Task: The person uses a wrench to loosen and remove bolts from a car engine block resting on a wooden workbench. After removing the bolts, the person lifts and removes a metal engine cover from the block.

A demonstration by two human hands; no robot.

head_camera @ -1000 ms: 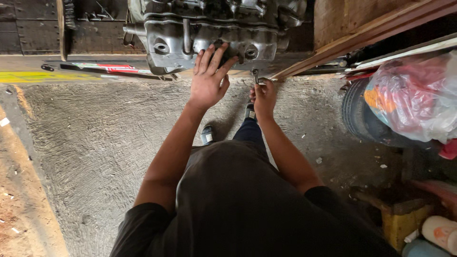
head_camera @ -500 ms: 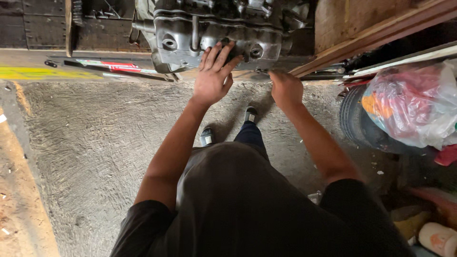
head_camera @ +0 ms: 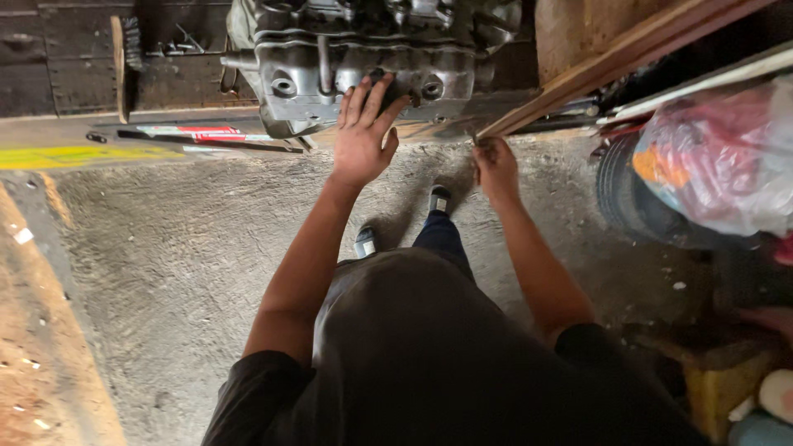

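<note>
Engine casing, grey cast metal with round ports along its face, sits at the far edge of the concrete floor, against a dark wooden wall. The left hand lies flat against the casing's front face, fingers spread apart and pressed on the metal near a dark round fitting, clamped on nothing. The right hand hangs lower and to the right, just off the casing's lower right corner, fingers curled together around something thin; what it holds is too small and too shadowed to name. Its knuckles lie close to the lower end of a slanted wooden plank that rises toward the upper right corner.

Two shoes show on the floor below the hands, toes pointing at the casing. Left of the casing, a long thin tool with a red and white band lies along the floor's far edge, beside a yellow painted strip. At the right edge a dark tyre stands with a clear plastic bag of red and orange stuff resting on it.
</note>
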